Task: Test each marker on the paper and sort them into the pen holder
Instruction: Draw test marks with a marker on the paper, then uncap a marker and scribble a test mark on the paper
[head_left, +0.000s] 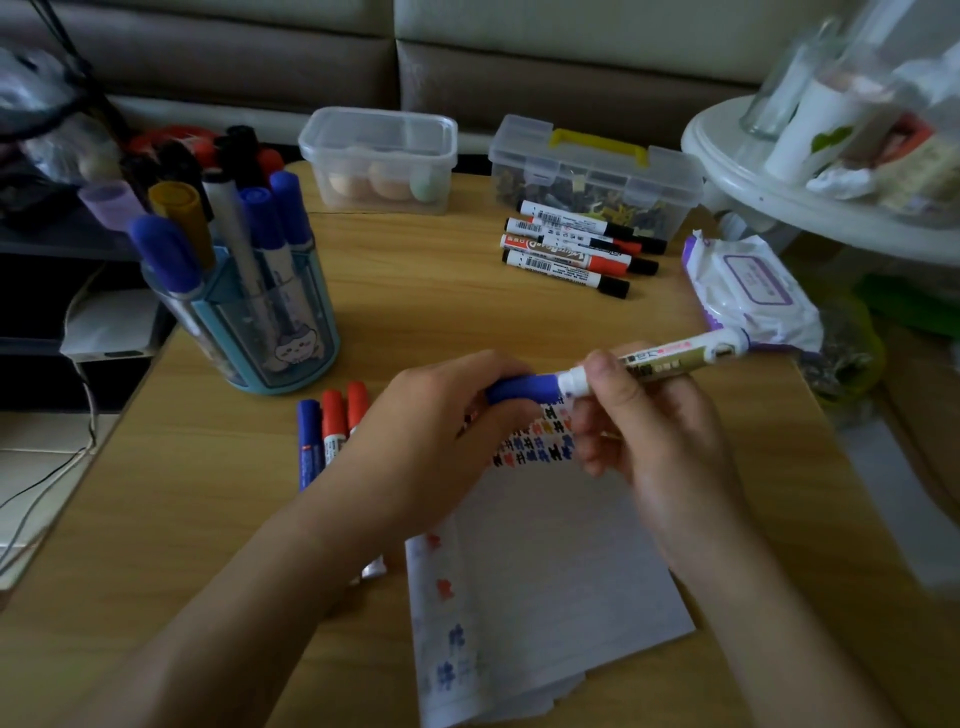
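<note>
Your left hand (441, 415) curls round the blue cap (522, 389), hiding its end. Your right hand (649, 431) pinches the marker (670, 353) barrel, tip unseen. The paper (545, 571) lies below both hands.

Both hands on a whiteboard marker (670, 353) above the marked paper (550, 571).
Grip of the left hand (441, 415) round the blue cap (524, 388), pinch of the right hand (649, 431) on the white barrel. Rows of blue, red and black marks on the paper. At far left, a pale blue pen holder (270, 332) full of markers; three loose markers (332, 426), one blue and two red, just left of the paper.
</note>
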